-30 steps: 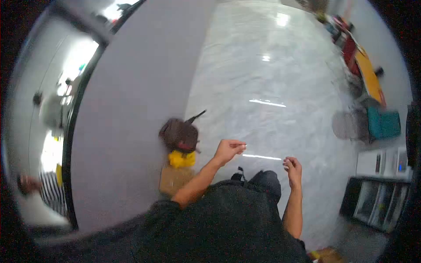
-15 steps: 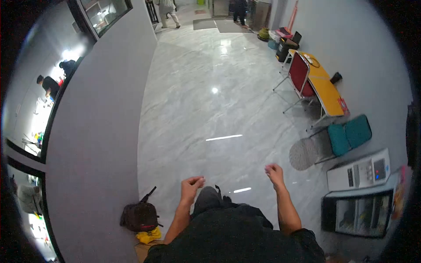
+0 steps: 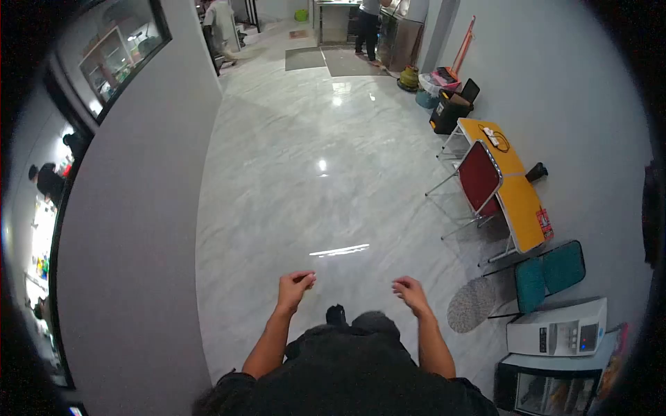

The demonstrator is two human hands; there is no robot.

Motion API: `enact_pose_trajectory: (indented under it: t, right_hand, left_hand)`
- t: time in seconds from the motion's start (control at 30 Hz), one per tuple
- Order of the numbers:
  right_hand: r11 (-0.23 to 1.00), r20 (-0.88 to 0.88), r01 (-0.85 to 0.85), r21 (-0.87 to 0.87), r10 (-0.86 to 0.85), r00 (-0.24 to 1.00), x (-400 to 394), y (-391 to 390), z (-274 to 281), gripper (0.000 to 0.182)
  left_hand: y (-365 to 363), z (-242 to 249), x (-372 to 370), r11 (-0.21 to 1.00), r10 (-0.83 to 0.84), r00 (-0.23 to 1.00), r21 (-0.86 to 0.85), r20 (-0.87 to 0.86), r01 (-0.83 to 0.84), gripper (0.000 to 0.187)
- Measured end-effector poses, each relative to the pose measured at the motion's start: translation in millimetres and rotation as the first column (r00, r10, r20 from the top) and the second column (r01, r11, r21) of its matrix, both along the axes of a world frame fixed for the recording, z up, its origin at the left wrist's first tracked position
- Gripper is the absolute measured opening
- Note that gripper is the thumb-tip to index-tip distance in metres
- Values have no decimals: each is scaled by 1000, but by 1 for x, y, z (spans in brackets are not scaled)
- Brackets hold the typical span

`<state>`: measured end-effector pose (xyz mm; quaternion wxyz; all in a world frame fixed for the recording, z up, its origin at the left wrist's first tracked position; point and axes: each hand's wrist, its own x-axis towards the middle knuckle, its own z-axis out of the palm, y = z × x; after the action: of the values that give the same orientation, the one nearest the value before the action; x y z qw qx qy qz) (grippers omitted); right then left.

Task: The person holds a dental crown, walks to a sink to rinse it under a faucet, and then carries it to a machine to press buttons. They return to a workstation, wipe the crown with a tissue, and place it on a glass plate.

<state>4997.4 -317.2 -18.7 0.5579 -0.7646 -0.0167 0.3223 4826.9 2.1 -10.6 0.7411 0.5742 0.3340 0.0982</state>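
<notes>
the left hand [image 3: 295, 290] is held out in the air above the white marble-patterned floor [image 3: 298, 201], its fingers curled and the thumb close to the fingertips; whether they meet, i cannot tell. the right hand [image 3: 411, 295], apart from it, has loosely bent, parted fingers, turned toward the left one. the round grey mat [image 3: 472, 305] is the thing nearest the right hand, lying just to its right and a little closer to the body. a dark shoe [image 3: 336, 315] shows between the two hands, nearer the body.

further right of the right hand is a teal chair [image 3: 560, 267], with a white water dispenser [image 3: 558, 329] behind it and a glass-fronted cabinet [image 3: 551, 392] closer to the body. ahead and to the right of the right hand, a red folding chair [image 3: 480, 177] stands beside a yellow-topped table [image 3: 517, 187] that bears a white power strip [image 3: 491, 136]. well to the left of the left hand runs a grey wall [image 3: 132, 208] with windows. far ahead of both hands, a person in dark trousers [image 3: 368, 35] stands near a green gas cylinder [image 3: 409, 78].
</notes>
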Motion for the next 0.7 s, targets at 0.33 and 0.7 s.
enact_pose_trajectory:
  t: [0.33,0.7]
  right_hand:
    - [632,-224,775,-4,-756,615,262,13,-63,5]
    - [978,8,-141,152,142,990,628,496,65,16]
  left_hand:
    - [119,13,327,942,-314,949,138,32,307,19]
    - [342,19,506,968,237,971,-91,28,-233,23]
